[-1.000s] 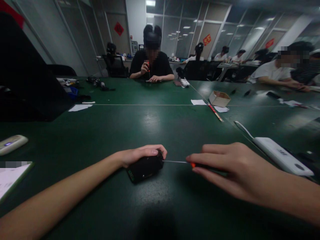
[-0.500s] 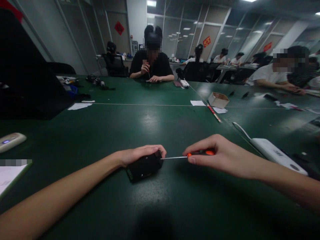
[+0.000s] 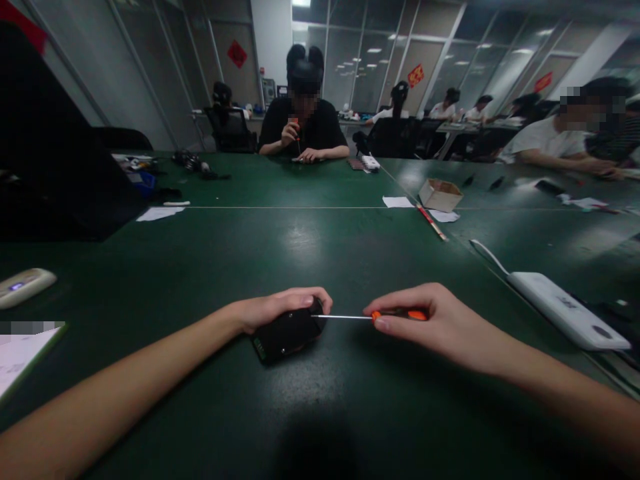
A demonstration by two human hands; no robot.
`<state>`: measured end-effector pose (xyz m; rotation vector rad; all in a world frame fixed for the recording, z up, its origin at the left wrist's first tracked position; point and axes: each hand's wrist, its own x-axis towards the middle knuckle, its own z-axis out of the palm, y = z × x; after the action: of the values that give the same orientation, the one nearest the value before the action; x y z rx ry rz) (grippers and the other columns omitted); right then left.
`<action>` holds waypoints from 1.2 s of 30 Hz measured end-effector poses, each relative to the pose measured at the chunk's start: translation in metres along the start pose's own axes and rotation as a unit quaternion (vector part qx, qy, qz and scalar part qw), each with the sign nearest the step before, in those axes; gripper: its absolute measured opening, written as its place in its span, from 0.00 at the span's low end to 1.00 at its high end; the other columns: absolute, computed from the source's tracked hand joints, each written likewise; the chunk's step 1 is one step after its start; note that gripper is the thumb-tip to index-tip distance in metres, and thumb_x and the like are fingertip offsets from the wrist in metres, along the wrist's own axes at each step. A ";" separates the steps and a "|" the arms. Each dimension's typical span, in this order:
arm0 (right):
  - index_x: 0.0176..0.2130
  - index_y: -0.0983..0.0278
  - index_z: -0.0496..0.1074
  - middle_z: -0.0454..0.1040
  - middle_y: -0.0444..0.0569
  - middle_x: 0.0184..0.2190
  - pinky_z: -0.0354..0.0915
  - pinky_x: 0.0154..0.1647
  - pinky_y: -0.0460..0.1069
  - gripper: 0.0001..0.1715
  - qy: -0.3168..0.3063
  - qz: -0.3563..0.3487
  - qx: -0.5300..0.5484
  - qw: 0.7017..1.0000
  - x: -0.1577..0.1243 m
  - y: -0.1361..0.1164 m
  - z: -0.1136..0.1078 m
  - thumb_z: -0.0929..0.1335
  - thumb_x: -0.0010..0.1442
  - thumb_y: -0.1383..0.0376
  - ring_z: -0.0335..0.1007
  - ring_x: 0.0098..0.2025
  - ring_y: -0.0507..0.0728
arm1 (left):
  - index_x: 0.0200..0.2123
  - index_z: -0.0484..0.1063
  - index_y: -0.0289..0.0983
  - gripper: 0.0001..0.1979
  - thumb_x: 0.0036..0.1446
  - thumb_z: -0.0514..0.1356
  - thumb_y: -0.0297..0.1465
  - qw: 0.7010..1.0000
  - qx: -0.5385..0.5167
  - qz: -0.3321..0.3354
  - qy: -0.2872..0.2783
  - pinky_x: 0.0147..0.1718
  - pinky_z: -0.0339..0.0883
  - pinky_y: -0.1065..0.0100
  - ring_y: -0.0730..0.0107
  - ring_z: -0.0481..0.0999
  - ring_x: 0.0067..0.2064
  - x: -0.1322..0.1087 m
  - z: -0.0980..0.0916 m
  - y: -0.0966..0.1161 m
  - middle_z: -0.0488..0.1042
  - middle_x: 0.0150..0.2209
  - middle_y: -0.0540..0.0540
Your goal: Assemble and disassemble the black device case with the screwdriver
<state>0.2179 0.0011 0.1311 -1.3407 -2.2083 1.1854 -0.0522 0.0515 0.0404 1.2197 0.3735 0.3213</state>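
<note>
My left hand (image 3: pixel 287 308) is wrapped over the top of a black box-like device (image 3: pixel 285 339), holding it tilted just at the green table (image 3: pixel 210 393). Small screws dot the device's near face, and a bit of green shows at its lower left corner. Between the thumb and fingers of my right hand (image 3: pixel 425 317) is a screwdriver (image 3: pixel 345 317) with an orange and black handle. Its thin metal shaft points left, and the tip overlaps the right end of the device near my left thumb. Whether the tip sits in a screw I cannot tell.
Right of my hand lies a white power strip (image 3: pixel 565 310) with its cable. Farther off are a small open box (image 3: pixel 441 197), a red-and-white stick (image 3: pixel 432 223) and papers (image 3: pixel 398 201). A co-worker (image 3: pixel 304 120) sits opposite. At left stand a dark panel (image 3: pixel 45 147) and a pale handheld device (image 3: pixel 27 288).
The screwdriver has shifted slightly left, its tip now overlapping the device's end instead of its edge. My left hand and the device have hardly moved. The view has turned a little.
</note>
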 end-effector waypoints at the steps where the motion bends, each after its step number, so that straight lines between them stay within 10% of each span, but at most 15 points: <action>1: 0.45 0.63 0.80 0.79 0.50 0.36 0.65 0.33 0.48 0.20 0.016 -0.031 -0.038 0.999 -0.002 -0.003 -0.001 0.68 0.63 0.53 0.72 0.35 0.55 | 0.44 0.63 0.37 0.22 0.59 0.55 0.50 1.000 -0.007 -0.005 -0.004 0.19 0.63 0.76 0.74 0.71 0.25 0.000 0.000 0.000 0.72 0.33 0.46; 4: 0.48 0.63 0.78 0.78 0.49 0.34 0.63 0.30 0.46 0.15 0.047 -0.166 -0.194 0.966 -0.010 -0.011 -0.004 0.65 0.67 0.60 0.71 0.32 0.52 | 0.44 0.62 0.38 0.22 0.60 0.55 0.51 1.000 -0.020 -0.014 -0.005 0.17 0.64 0.75 0.72 0.72 0.24 0.001 -0.001 0.000 0.72 0.32 0.46; 11: 0.45 0.69 0.75 0.72 0.48 0.27 0.53 0.23 0.49 0.21 0.093 -0.397 -0.529 0.744 -0.020 -0.035 -0.009 0.56 0.71 0.71 0.62 0.24 0.52 | 0.44 0.62 0.38 0.21 0.62 0.52 0.51 1.000 -0.021 -0.023 0.004 0.17 0.65 0.74 0.71 0.73 0.24 0.002 0.000 0.002 0.72 0.32 0.46; 13: 0.46 0.68 0.75 0.72 0.48 0.27 0.53 0.23 0.49 0.20 0.081 -0.386 -0.517 0.760 -0.015 -0.036 -0.009 0.56 0.71 0.70 0.62 0.24 0.52 | 0.45 0.63 0.38 0.21 0.62 0.52 0.50 1.000 -0.013 -0.022 -0.001 0.17 0.65 0.74 0.70 0.73 0.24 0.002 0.000 0.002 0.72 0.33 0.46; 18: 0.50 0.63 0.76 0.77 0.48 0.37 0.62 0.32 0.46 0.16 -0.002 -0.210 -0.262 0.942 0.004 -0.020 -0.006 0.63 0.69 0.61 0.71 0.34 0.52 | 0.45 0.63 0.38 0.21 0.63 0.51 0.50 0.999 -0.028 -0.012 -0.009 0.17 0.65 0.73 0.70 0.73 0.24 0.002 -0.001 0.000 0.73 0.32 0.46; 21: 0.51 0.64 0.77 0.80 0.48 0.38 0.65 0.34 0.46 0.20 -0.014 -0.087 -0.095 0.992 0.013 -0.007 0.001 0.65 0.68 0.56 0.73 0.36 0.53 | 0.45 0.62 0.39 0.23 0.62 0.51 0.52 0.998 -0.052 -0.006 -0.019 0.17 0.65 0.73 0.70 0.73 0.23 0.003 -0.003 -0.003 0.73 0.32 0.46; 25: 0.50 0.62 0.78 0.81 0.47 0.41 0.67 0.38 0.47 0.20 0.015 -0.047 -0.039 0.998 0.015 0.005 0.007 0.67 0.65 0.54 0.75 0.40 0.55 | 0.45 0.62 0.40 0.25 0.59 0.54 0.55 0.997 -0.073 -0.004 -0.023 0.17 0.65 0.74 0.70 0.73 0.23 0.003 -0.005 -0.005 0.73 0.32 0.46; 36: 0.50 0.64 0.75 0.76 0.48 0.32 0.62 0.28 0.44 0.14 0.076 -0.250 -0.282 0.923 -0.016 -0.003 -0.010 0.65 0.67 0.66 0.71 0.30 0.51 | 0.45 0.63 0.41 0.24 0.61 0.51 0.55 0.996 -0.085 -0.014 -0.020 0.16 0.64 0.73 0.71 0.72 0.22 0.002 -0.005 -0.003 0.72 0.31 0.47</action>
<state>0.2306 -0.0076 0.1420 -0.8882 -2.6489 0.2593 -0.0523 0.0552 0.0359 1.0511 0.3212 0.2970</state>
